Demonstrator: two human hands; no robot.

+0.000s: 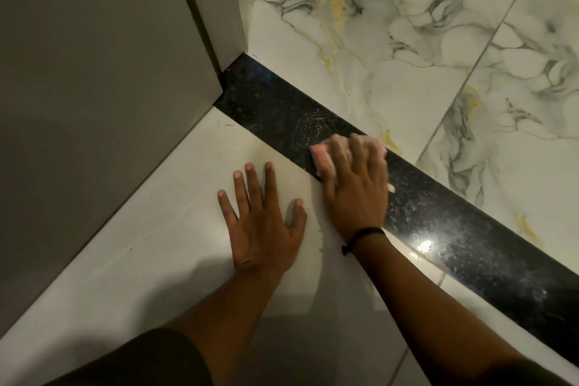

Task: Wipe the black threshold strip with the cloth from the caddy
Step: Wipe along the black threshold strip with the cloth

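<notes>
1. Black strip (438, 216) running across the floor from 10 o'clock, at the grey door frame (206, 9), down to 4 o'clock.
2. Right hand (355, 188) at centre, pressed flat on the strip, fingers curled over a pale pink cloth (322, 157) and holding it down.
3. Left hand (261, 219) just at 9 o'clock of the right, spread wide and empty on the plain white tile (156, 244).
4. Marbled tile (407, 41) beyond the strip, toward 1 o'clock.

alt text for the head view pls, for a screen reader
The right hand presses a pink cloth onto the black threshold strip. The left hand lies flat, fingers spread, on the pale floor tile beside it.
</notes>
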